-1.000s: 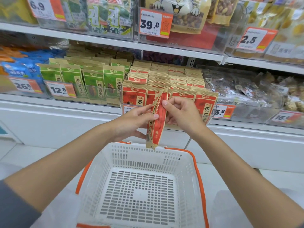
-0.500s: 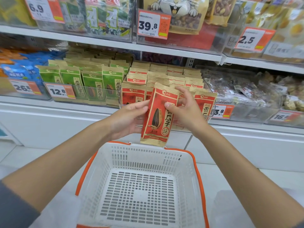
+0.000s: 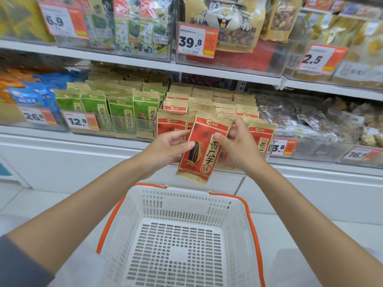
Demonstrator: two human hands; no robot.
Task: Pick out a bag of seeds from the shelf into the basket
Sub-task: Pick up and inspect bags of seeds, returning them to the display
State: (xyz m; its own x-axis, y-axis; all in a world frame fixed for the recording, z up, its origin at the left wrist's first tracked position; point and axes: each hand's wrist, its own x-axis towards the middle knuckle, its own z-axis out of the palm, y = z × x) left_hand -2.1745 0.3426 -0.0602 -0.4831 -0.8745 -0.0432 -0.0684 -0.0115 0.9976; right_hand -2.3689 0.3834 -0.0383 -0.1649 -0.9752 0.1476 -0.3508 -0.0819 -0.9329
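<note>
While both bare arms reach toward the shelf (image 3: 128, 65), the far left of the frame shows blue snack bags (image 3: 31, 98) above a price tag reading 26.8 (image 3: 34, 117). Next to them, green seed bags (image 3: 122, 114) stand in rows in a clear bin, with a 12.8 tag (image 3: 77, 121) on its front. Higher up on the left, seaweed packs (image 3: 134, 32) sit on the upper shelf beside a 6.9 tag (image 3: 56, 21).

Toward the middle, the left hand (image 3: 167, 148) has its thumb pressed flat on the front of a red bag of seeds (image 3: 204, 150) and its fingers curled behind the bag's left edge, so it is closed on the bag. That bag hangs upright, tilted a little, face to the viewer, in front of the row of matching red bags (image 3: 209, 104) on the shelf and above the far rim of the basket (image 3: 132, 224), not inside it. This white basket with orange handles fills the lower middle of the frame.

Right of the bag, the right hand (image 3: 240, 148) pinches its right edge between thumb in front and fingers behind. Above, a 39.8 tag (image 3: 196, 41) hangs before a nut bag with a cartoon animal (image 3: 226, 15). Further right lie clear-wrapped snacks (image 3: 310, 121), a 2.5 tag (image 3: 317, 59) and, at the edge, a partly cut-off tag starting 16 (image 3: 360, 155).
</note>
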